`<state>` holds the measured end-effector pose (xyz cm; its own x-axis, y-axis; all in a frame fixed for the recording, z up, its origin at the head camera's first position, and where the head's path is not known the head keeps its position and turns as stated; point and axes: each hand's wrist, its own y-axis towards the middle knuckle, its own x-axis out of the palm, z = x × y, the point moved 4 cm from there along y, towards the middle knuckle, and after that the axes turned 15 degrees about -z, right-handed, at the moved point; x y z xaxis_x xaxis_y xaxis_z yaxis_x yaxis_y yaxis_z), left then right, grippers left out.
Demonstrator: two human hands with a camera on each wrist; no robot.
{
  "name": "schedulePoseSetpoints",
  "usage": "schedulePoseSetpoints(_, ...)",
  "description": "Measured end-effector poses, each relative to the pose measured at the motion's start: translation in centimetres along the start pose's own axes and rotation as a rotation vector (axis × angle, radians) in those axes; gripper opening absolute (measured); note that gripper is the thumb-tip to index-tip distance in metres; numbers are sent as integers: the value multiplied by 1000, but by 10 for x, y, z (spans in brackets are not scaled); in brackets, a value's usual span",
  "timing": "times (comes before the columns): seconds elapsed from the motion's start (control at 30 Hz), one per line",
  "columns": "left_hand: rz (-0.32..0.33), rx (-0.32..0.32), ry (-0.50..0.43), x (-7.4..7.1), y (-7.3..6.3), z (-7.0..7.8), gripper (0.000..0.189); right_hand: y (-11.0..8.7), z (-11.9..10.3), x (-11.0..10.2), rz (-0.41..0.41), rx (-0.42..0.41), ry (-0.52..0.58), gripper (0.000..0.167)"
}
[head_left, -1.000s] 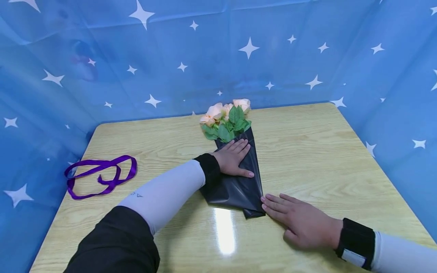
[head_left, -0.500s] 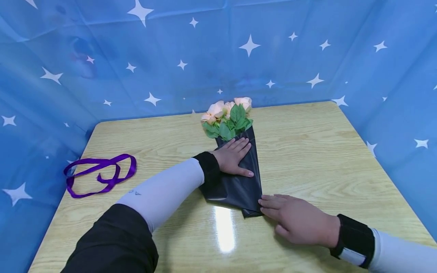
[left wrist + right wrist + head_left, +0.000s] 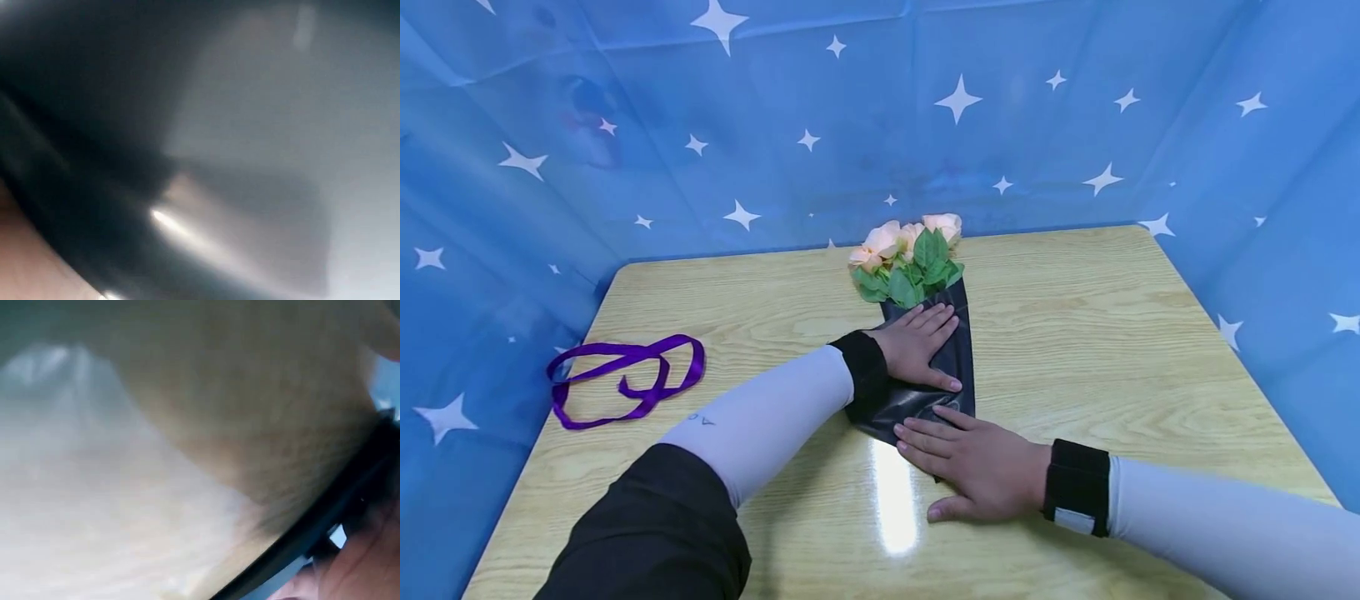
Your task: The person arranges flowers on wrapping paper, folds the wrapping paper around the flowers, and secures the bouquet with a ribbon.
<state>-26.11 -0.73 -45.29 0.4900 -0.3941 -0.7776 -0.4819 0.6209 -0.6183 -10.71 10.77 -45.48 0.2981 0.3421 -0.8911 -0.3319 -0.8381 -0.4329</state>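
A bouquet of peach flowers (image 3: 886,242) with green leaves (image 3: 917,271) lies on the table, its stems hidden inside black wrapping paper (image 3: 957,354). My left hand (image 3: 917,346) rests flat on the upper part of the wrap, fingers spread and straight. Lower down, my right hand (image 3: 977,462) lies with straight fingers over the wrap's bottom end, covering most of it. The left wrist view shows only blurred, shiny dark wrapping paper (image 3: 250,94). In the right wrist view there is mostly blurred tabletop (image 3: 262,406) and glare.
A loosely looped purple ribbon (image 3: 681,385) lies at the left of the wooden table (image 3: 1097,333). Behind and at both sides hangs a blue cloth (image 3: 880,108) with white stars. Glare shines on the table just below the bouquet.
My right hand has moved left from beside the wrap's lower right corner onto its bottom end, where the lower flap now folds up underneath it. The left hand stays in place.
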Motion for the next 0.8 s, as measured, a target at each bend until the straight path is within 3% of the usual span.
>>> schedulePoseSetpoints(0.17,-5,-1,12,1,3,-2,109,19,7,-8,-54,4,19,85)
schedulePoseSetpoints(0.3,-10,-7,17,1,5,-3,110,37,16,-16,-39,2,15,86)
schedulePoseSetpoints(0.4,-5,-1,31,1,4,-3,111,46,18,-18,-18,-12,-52,85)
schedulePoseSetpoints(0.53,-5,-6,35,1,3,-2,111,50,8,-9,-32,-72,-124,88)
schedulePoseSetpoints(0.67,-7,0,19,2,3,-2,110,48,-9,2,-71,-154,-98,94)
schedulePoseSetpoints(0.8,2,9,2,2,1,-2,110,46,-17,6,-92,-161,-105,97)
